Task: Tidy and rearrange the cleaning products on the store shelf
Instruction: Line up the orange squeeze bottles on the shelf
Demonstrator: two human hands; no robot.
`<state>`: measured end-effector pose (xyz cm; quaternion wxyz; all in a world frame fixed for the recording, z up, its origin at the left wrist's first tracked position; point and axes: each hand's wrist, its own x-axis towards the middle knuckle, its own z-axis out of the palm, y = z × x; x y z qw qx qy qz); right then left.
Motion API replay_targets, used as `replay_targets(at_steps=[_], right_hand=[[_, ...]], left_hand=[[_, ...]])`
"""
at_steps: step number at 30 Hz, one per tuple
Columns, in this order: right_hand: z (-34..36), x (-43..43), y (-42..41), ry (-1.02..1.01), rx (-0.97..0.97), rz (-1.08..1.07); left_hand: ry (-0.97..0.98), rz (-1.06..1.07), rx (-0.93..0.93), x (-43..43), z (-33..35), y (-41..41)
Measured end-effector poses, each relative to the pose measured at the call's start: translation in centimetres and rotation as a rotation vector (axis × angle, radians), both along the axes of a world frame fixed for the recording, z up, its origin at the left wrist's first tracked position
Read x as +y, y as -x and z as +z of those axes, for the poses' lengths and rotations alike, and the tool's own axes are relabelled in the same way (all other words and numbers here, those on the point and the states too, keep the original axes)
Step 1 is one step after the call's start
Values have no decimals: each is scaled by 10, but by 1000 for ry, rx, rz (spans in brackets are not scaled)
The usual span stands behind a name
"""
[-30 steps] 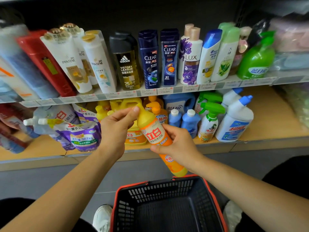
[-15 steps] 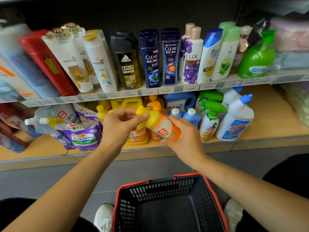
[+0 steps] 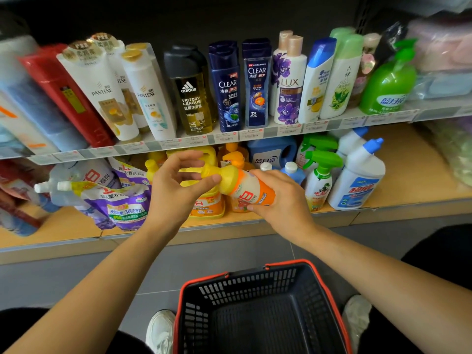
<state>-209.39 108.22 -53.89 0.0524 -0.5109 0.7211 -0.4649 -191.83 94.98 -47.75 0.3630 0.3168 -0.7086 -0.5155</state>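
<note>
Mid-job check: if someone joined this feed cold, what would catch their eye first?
The orange bottle, tipped sideways at centre in front of the lower shelf: the right hand grips its body and the left hand is at its yellow cap. Below, at the bottom edge, stands a dark basket with a red rim. Above, a row of shampoo bottles lines the upper shelf.

We face a tan wooden lower shelf (image 3: 413, 172) bearing white blue-capped plastic bottles (image 3: 357, 180), green-trigger spray bottles (image 3: 319, 185) and purple refill pouches (image 3: 125, 203).
</note>
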Motion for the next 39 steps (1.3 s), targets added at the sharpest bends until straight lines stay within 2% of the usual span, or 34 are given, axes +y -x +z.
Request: replay_targets(at_steps=[4,7,10,15,19,21,24,26,31,35,39], right_hand=[[1,-1,0,-45,-204,118],[2,0,-2,-66,-308,224],[4,-1,0,-141,-325,292],[5,2,25,-428,-201,314],[12,0,36,-373,-297,255],[18,0,36,-308,-355,199],[30,3,37,-205,-353,123],[37,5,39,-179,-329,109],[39,6,29,-135,-310,213],[42,6,20,-76,-437,311],[47,10,12,1,-521,391]], left_hand=[[-105,-218,-2,3,-3,1],[-152,-247,32,4,-4,2],[-173,-217,59,0,-4,-1],[-264,-64,141,-17,1,-10],[-404,9,194,-28,-1,-18],[-467,75,141,-32,-4,-20],[-394,169,-115,-36,-7,-23],[-309,139,-194,-32,-8,-24],[-134,-180,-301,-3,-13,-16],[-26,-490,-383,24,-21,-7],[23,-530,-301,40,-31,1]])
